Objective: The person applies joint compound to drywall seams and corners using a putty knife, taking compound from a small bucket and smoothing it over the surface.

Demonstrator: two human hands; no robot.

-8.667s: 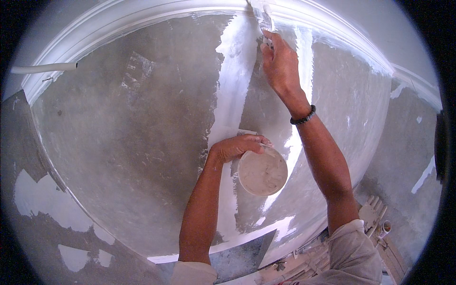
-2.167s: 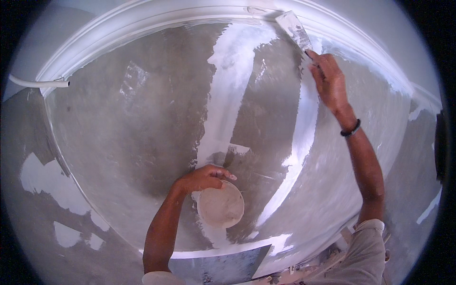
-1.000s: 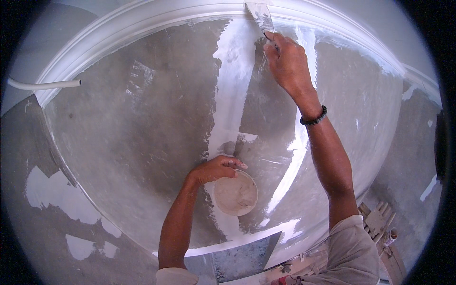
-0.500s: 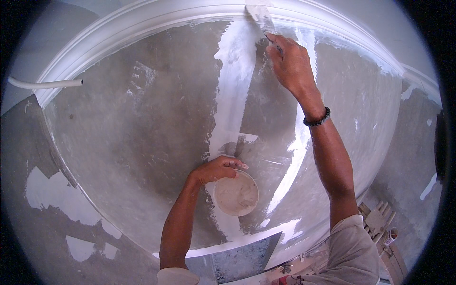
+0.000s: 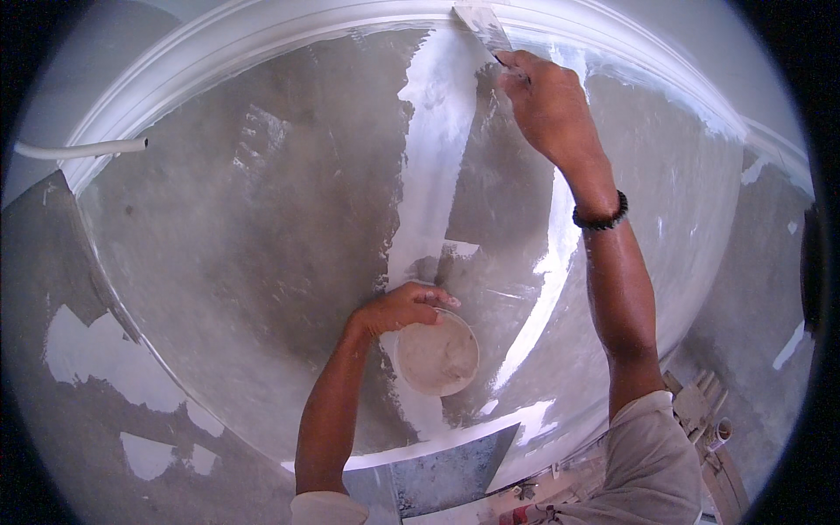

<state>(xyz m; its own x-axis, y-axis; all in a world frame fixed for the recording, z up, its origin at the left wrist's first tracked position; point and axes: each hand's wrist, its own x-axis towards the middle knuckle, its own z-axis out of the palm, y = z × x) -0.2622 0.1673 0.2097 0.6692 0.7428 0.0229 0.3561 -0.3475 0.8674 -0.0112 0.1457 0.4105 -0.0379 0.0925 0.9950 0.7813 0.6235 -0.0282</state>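
My right hand (image 5: 551, 101) is raised high, closed round the handle of a putty knife (image 5: 481, 26). The knife's wide blade meets the top of the wall just under the white cornice (image 5: 350, 19), with some plaster smeared on it. Below, my left hand (image 5: 407, 308) grips the rim of a round tub (image 5: 437, 352) of pale filler, thumb over the edge. A broad white band of filler (image 5: 429, 166) runs down the grey wall (image 5: 306, 175) behind the tub. To its right is a narrower white strip (image 5: 534, 324), partly hidden by my right forearm.
A white pipe (image 5: 87, 150) sticks out at the upper left. White patches (image 5: 105, 354) mark the left side wall. At the lower right lie pieces of timber (image 5: 691, 407) and a small open can (image 5: 722, 429). A dark opening (image 5: 451, 472) shows at the wall's lower edge.
My right hand has shifted slightly right and up, and the knife blade now shows less filler on its face. My left hand and the tub stay nearly where they were.
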